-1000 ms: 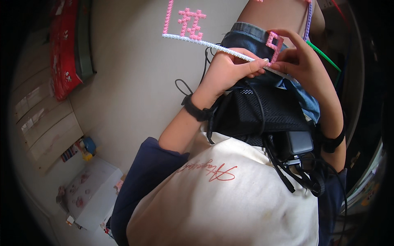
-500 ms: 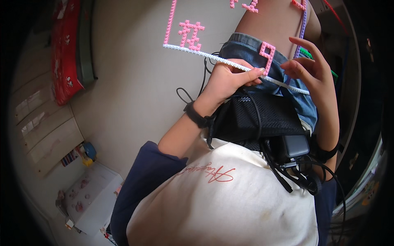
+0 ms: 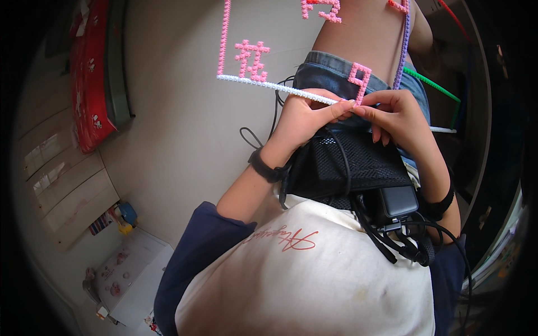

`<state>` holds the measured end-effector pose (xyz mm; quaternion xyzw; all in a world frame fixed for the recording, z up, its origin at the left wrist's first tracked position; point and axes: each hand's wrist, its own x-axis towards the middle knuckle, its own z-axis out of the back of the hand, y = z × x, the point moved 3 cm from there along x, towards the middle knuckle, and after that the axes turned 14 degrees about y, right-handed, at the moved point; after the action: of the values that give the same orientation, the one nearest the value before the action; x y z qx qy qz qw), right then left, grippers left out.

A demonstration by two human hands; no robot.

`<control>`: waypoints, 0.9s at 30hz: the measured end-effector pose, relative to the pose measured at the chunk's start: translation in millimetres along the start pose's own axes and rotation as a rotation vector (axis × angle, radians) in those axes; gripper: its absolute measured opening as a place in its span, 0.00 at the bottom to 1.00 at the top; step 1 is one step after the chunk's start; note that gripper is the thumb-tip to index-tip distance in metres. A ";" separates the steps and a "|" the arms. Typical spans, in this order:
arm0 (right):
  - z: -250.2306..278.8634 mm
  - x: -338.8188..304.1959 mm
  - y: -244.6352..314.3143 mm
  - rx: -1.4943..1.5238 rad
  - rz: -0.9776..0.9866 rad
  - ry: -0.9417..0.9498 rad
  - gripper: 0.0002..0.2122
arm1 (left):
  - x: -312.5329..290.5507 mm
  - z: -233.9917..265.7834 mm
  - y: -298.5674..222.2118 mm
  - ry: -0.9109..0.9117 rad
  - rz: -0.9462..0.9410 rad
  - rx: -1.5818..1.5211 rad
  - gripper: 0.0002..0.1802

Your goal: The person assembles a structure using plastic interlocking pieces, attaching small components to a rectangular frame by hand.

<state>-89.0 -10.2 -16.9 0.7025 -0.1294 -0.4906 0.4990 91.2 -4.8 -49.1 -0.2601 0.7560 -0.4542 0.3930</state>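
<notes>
A white beaded strip [image 3: 280,88] runs over my lap, part of a large outline made of coloured beads. My left hand [image 3: 308,115] is closed on its right part, thumb on top. Beside the left thumb, my right hand [image 3: 400,115] pinches the foot of a small pink beaded figure [image 3: 361,92], which stands up with a square loop at its top. The exact contact is hidden under the fingertips. Near the strip's left end stands a pink beaded character [image 3: 245,57]. A pink beaded side strip [image 3: 224,39] rises from that end.
A purple beaded strip [image 3: 402,56] and a green one [image 3: 434,85] extend on the right, beside my leg. A black mesh pouch [image 3: 358,159] and a black box with cables [image 3: 397,203] hang at my waist. A red cloth [image 3: 92,84] is at far left.
My right hand has come left and down, closing from spread fingers to a pinch beside my left thumb. The beaded outline has shifted slightly left and down.
</notes>
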 end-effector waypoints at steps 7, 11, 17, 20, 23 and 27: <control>2.4 3.0 0.6 0.028 -0.108 0.036 0.11 | 0.4 1.0 7.6 0.000 -0.036 -0.039 0.07; 2.7 4.3 -1.2 0.084 -0.121 0.063 0.11 | -0.6 0.6 6.2 -0.004 -0.051 -0.027 0.07; 2.0 6.2 7.3 0.054 -0.153 0.115 0.11 | -4.0 3.6 5.6 0.016 -0.063 0.067 0.13; 2.2 7.7 6.8 0.053 -0.158 0.090 0.11 | -5.6 4.3 2.1 -0.001 -0.022 0.012 0.21; 0.8 6.5 5.7 0.039 -0.136 0.072 0.11 | -9.3 2.8 3.5 -0.010 -0.085 0.109 0.26; 1.8 8.4 7.2 0.031 -0.169 0.033 0.11 | -5.1 3.7 4.1 0.013 -0.091 0.086 0.22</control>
<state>-84.2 -20.3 -15.7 0.7265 -0.0689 -0.5174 0.4470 96.9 -1.0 -52.0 -0.2742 0.7257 -0.5055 0.3776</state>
